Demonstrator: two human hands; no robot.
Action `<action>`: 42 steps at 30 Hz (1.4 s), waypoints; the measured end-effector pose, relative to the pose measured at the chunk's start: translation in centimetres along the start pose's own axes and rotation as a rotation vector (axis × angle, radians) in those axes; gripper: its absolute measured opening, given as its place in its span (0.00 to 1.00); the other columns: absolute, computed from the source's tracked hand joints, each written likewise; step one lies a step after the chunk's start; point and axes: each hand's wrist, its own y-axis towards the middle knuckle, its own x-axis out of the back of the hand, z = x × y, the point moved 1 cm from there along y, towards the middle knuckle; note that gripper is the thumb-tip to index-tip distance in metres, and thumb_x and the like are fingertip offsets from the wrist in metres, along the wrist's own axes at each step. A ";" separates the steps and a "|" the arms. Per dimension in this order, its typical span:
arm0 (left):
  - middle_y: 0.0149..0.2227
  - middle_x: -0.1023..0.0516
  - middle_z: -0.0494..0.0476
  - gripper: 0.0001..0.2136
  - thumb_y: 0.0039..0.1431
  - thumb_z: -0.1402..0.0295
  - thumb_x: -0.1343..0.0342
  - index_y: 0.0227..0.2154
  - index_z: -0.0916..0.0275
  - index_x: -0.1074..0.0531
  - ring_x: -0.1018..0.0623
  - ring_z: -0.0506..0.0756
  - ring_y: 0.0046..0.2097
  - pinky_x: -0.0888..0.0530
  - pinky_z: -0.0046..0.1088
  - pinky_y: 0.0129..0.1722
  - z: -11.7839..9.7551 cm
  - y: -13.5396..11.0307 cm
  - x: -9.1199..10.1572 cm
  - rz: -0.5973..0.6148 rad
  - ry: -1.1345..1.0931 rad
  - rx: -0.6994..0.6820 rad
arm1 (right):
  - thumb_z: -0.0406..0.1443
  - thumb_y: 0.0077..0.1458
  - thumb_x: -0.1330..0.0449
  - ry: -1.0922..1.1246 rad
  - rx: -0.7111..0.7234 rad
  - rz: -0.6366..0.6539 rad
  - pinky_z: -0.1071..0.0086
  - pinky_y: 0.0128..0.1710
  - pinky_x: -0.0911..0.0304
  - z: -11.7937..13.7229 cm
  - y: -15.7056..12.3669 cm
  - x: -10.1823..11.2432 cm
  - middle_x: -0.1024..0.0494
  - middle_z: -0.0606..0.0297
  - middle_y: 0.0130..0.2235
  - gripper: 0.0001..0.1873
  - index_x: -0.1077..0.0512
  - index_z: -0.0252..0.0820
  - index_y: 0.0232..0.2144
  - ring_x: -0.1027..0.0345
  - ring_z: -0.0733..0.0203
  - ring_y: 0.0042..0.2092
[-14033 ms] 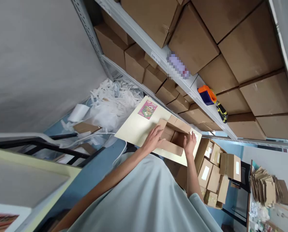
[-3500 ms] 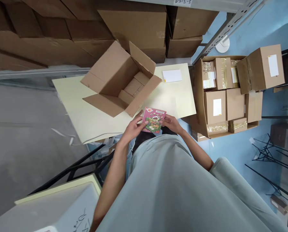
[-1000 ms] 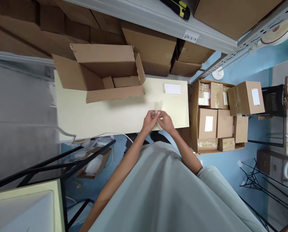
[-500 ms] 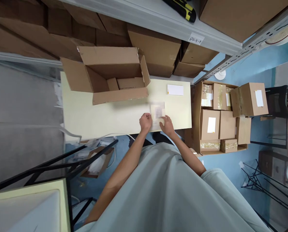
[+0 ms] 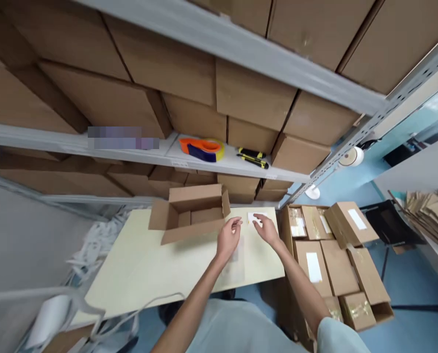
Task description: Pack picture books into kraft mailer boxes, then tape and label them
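Note:
My left hand (image 5: 229, 238) is raised over the table, just right of the open cardboard box (image 5: 193, 233). Its fingers are loosely bent and apart, with nothing visible in them. Off to the right, my right hand (image 5: 266, 229) has thumb and fingers spread and partly covers a small white rectangular item (image 5: 252, 215). I cannot tell whether it touches that item. Below the hands, a thin see-through packet with a printed patch (image 5: 237, 264) lies flat near the table's front edge, partly hidden by my left wrist.
The pale table (image 5: 130, 274) stands under a shelf packed with cardboard boxes. On the shelf lie an orange and blue tape dispenser (image 5: 202, 148) and yellow-black utility knives (image 5: 253, 158). A large carton of taped boxes (image 5: 323, 264) stands at the right. A cable (image 5: 160, 299) hangs along the front edge.
Both hands have left the see-through packet and moved forward over the table. My view has tilted up, so more of the shelf shows.

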 end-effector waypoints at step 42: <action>0.69 0.29 0.68 0.30 0.71 0.67 0.42 0.73 0.63 0.39 0.25 0.66 0.71 0.25 0.54 0.64 19.0 -1.1 2.2 0.139 0.151 0.171 | 0.46 0.71 0.43 -0.065 -0.525 -0.107 0.51 0.58 0.25 -8.4 -15.0 -9.0 0.23 0.46 0.55 0.22 0.29 0.39 0.60 0.24 0.47 0.53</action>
